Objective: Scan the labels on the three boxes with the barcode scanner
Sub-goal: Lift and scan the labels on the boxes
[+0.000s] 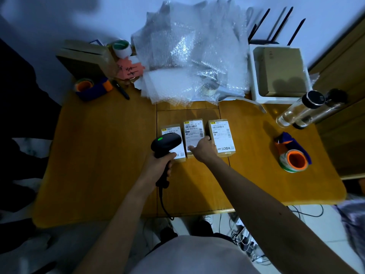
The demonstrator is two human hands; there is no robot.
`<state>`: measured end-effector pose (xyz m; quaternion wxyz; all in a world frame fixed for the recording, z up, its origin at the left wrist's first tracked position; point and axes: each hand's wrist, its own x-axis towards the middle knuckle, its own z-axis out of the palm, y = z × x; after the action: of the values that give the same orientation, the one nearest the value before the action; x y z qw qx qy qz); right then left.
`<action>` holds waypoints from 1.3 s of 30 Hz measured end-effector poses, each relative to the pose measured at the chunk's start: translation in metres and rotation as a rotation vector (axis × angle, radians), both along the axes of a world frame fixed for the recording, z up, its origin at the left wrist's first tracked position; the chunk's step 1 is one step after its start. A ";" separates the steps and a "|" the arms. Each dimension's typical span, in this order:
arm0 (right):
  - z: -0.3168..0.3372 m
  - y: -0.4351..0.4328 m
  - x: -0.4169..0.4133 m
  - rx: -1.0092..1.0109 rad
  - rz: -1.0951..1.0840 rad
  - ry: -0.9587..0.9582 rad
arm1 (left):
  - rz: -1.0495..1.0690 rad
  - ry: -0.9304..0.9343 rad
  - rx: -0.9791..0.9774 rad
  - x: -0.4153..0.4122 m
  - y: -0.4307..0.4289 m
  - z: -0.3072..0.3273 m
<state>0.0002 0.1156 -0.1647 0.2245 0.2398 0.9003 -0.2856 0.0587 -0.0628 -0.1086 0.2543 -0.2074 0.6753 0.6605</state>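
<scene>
Three small cardboard boxes with white shipping labels lie side by side on the wooden table: the left box, the middle box and the right box. My left hand grips the handle of a black barcode scanner, whose head hovers over the left box and shows a green light. My right hand rests on the near part of the middle box, fingers spread against its label and the right box's edge. The scanner's cable hangs off the table's front edge.
Bubble wrap is piled at the back. A white tray holding a brown box stands back right, clear bottles beside it. Tape dispensers sit at the right and back left, near a black marker.
</scene>
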 end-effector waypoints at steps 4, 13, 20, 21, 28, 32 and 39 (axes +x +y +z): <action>-0.008 0.001 0.005 -0.034 -0.042 -0.044 | -0.006 0.011 0.004 0.001 0.000 -0.003; -0.011 0.000 0.007 -0.007 -0.029 -0.042 | 0.018 -0.008 0.024 0.003 -0.003 -0.005; -0.009 0.000 0.003 -0.038 -0.074 -0.037 | 0.033 -0.018 0.019 0.008 -0.005 0.000; -0.008 -0.001 0.004 -0.037 -0.070 -0.037 | 0.034 -0.018 0.017 0.009 -0.005 0.001; -0.009 0.006 0.015 -0.002 -0.043 -0.036 | 0.065 -0.001 0.012 0.013 -0.011 0.006; -0.009 0.014 0.022 -0.040 -0.072 -0.029 | 0.062 0.018 0.000 0.013 -0.008 0.010; -0.011 0.030 0.027 -0.208 -0.152 -0.012 | 0.024 0.056 0.010 0.016 0.000 0.018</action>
<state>0.0274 0.1461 -0.1754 0.2313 0.2845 0.8438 -0.3919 0.0748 -0.0626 -0.0902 0.2282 -0.1956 0.6764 0.6724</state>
